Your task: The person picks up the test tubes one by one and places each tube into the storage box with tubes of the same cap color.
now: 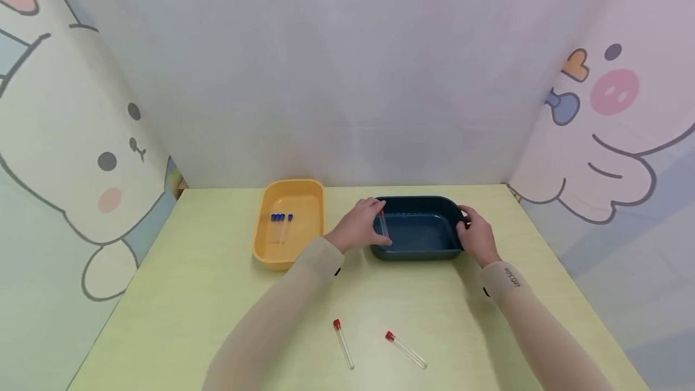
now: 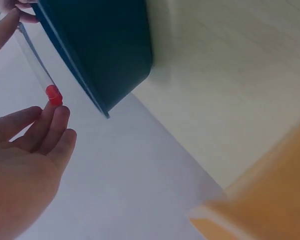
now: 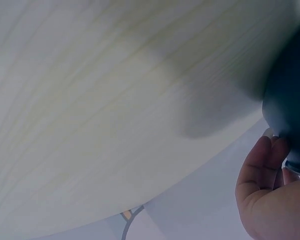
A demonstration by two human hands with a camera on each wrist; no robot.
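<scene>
My left hand (image 1: 358, 222) holds a red-capped test tube (image 1: 383, 223) lengthwise between thumb and fingers, over the left end of the dark blue tray (image 1: 418, 256). In the left wrist view the fingertips meet the red cap (image 2: 54, 94) and the thumb is at the clear end, beside the tray's rim. At the tray's right end, my right hand (image 1: 478, 236) grips the rim, thumb on the inner side; the right wrist view shows its fingers (image 3: 257, 155) curled against the wall. Two more red-capped tubes, one upright-leaning (image 1: 344, 346) and one slanted (image 1: 406, 350), lie on the table nearer me.
Left of the blue tray stands a yellow tray (image 1: 262, 245) with several blue-capped test tubes (image 1: 278, 217) inside. The pale table (image 1: 206, 294) ends at a curtain (image 1: 347, 89) behind the trays, and cartoon-printed cloth (image 1: 70, 137) hangs at both sides.
</scene>
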